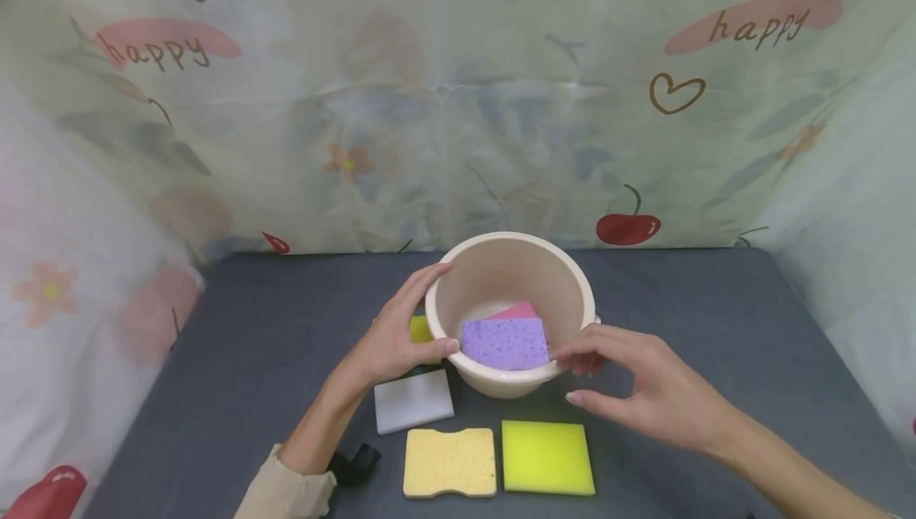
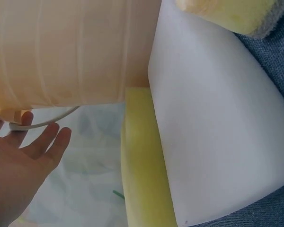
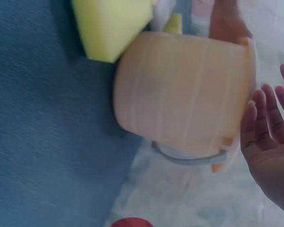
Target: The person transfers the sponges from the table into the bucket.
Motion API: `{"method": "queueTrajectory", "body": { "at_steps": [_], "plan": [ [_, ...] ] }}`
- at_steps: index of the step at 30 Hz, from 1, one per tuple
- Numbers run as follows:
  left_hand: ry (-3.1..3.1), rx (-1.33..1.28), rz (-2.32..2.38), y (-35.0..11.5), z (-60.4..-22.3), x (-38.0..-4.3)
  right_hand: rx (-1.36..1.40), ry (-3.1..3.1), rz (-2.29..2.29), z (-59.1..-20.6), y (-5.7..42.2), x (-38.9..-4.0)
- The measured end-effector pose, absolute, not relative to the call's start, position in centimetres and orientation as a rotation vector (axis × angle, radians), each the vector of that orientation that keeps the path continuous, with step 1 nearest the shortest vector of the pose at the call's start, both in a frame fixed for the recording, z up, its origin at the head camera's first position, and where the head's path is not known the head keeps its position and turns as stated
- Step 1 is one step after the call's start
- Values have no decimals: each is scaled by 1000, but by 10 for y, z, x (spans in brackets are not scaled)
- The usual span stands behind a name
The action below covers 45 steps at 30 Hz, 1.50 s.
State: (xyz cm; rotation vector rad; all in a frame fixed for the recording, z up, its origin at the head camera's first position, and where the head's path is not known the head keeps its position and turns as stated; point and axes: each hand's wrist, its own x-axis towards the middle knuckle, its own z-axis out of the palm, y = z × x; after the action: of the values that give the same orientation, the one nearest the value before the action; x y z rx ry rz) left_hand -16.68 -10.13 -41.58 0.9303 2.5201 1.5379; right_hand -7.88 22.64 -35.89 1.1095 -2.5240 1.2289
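A cream bucket (image 1: 511,388) stands upright on the dark table. Inside it a purple sponge (image 1: 504,344) lies over a pink sponge (image 1: 518,310). At the bucket's left side my left hand (image 1: 390,336) holds the rim, thumb at the front and fingers toward the back. Past the bucket's wall, that hand's fingertips (image 2: 61,137) show near the handle (image 2: 47,123). My right hand (image 1: 644,376) is at the right front of the rim, its fingertips beside the purple sponge's corner and its thumb apart. In the right wrist view this hand (image 3: 270,151) has its fingers extended, holding nothing.
In front of the bucket lie a white sponge (image 1: 413,401), a pale yellow sponge (image 1: 449,463) with notched sides and a bright yellow sponge (image 1: 547,458). Another yellow-green sponge (image 1: 421,330) shows partly behind my left hand. A patterned curtain (image 1: 444,145) hangs along the table's back edge.
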Motion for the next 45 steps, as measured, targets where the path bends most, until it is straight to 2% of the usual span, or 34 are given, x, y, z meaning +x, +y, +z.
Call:
{"method": "queueTrajectory", "body": {
  "at_steps": [20, 29, 35, 45],
  "plan": [
    [2493, 926, 1569, -100, -418, -167, 1122, -2582, 1370, -404, 232, -55],
    [2453, 926, 1616, -99, -418, -166, 887, -2858, 1451, -429, 229, -48],
    [2452, 912, 1626, -98, -419, -167, 935, -2782, 1337, -444, 228, -44],
    [2417, 907, 1652, -98, -419, -166, 783, -2954, 1273, -458, 228, -38]
  ]
}}
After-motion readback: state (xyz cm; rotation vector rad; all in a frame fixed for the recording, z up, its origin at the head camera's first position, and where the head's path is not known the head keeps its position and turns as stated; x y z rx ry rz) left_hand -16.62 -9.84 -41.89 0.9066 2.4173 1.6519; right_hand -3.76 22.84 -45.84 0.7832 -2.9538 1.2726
